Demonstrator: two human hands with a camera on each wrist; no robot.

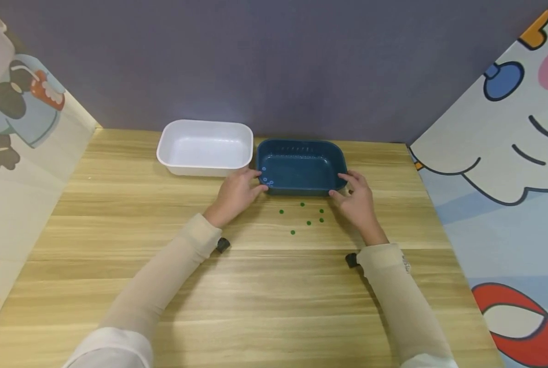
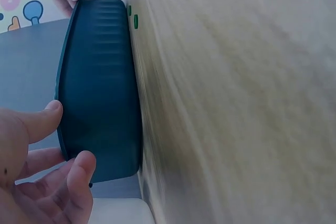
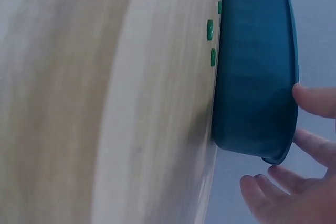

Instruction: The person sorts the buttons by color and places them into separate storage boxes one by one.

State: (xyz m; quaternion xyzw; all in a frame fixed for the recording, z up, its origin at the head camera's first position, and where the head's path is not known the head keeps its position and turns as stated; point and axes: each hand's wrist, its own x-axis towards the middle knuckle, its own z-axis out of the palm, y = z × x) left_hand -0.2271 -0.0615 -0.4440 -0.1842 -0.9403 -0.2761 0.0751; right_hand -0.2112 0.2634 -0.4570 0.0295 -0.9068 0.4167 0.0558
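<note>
A dark teal plastic basin (image 1: 301,176) stands on the wooden table near the back wall. At its front left corner my left hand (image 1: 238,193) holds the rim, with the thumb (image 2: 46,121) on the edge and the other fingers round the end. My right hand (image 1: 355,200) pinches the rim at the front right corner; its thumb (image 3: 315,100) lies against the edge. Small blue rings (image 1: 265,179) show inside the basin's front left corner. In front of the basin lie several small green discs (image 1: 308,223), apart from both hands.
Just left of the teal basin is a white plastic basin (image 1: 205,145), close to my left hand. A grey wall (image 1: 274,66) rises behind the table (image 1: 274,306). Panels with cartoon pictures stand at both sides.
</note>
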